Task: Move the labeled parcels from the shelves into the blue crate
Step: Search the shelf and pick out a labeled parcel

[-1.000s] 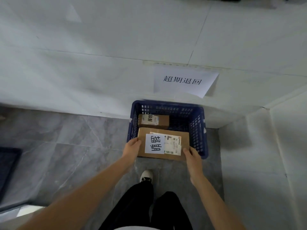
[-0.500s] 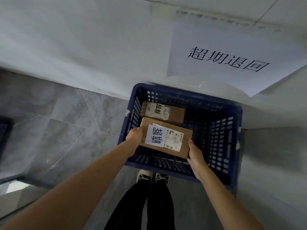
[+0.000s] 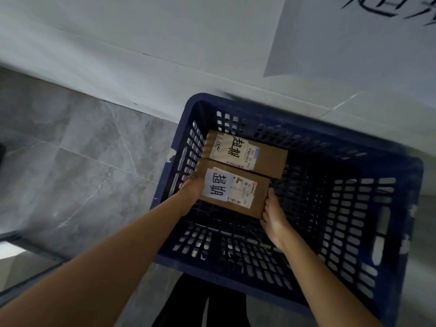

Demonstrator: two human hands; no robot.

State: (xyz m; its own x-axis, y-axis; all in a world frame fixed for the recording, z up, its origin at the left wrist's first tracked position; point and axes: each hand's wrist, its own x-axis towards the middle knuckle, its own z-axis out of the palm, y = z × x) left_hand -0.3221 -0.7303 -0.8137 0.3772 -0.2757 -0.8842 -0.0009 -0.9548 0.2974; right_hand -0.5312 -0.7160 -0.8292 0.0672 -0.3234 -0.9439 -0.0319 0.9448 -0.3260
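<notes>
Parcel: a flat brown cardboard box (image 3: 245,199) with white labels, low inside the blue crate (image 3: 398,223).
Fingers: left hand (image 3: 192,193) and right hand (image 3: 273,215) grip its short ends.
Neighbour: second labeled parcel (image 3: 266,159), touching behind.
Crate: perforated plastic lattice.
Floor: grey veined tile (image 3: 77,156).

Blue lattice crate (image 3: 387,232), brown white-labelled parcels (image 3: 257,204), grey veined floor (image 3: 70,161), black trousers (image 3: 200,305)
</notes>
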